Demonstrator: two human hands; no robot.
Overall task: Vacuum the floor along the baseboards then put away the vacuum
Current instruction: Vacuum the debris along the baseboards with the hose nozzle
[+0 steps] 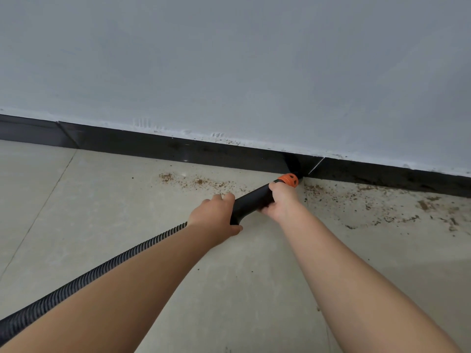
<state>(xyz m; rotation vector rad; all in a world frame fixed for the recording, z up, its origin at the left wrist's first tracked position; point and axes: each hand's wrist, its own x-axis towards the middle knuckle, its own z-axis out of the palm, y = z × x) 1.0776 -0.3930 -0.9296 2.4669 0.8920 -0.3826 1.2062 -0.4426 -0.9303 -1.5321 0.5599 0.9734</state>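
Note:
A black vacuum tube (252, 200) with an orange nozzle collar (289, 180) points at the foot of the dark baseboard (178, 149), its tip touching the floor there. My right hand (280, 200) grips the tube just behind the orange collar. My left hand (216, 217) grips the tube's lower end, where the ribbed black hose (102, 268) joins it. The hose runs down to the bottom-left corner, partly hidden behind my left forearm. Brown crumbs (198, 182) lie on the beige tile floor left of the nozzle, and more dirt (382, 202) lies to its right.
A pale grey wall (229, 59) rises above the baseboard. The beige tile floor (254, 276) stretches toward me, with a grout line (38, 215) at the left. The vacuum's body is out of view.

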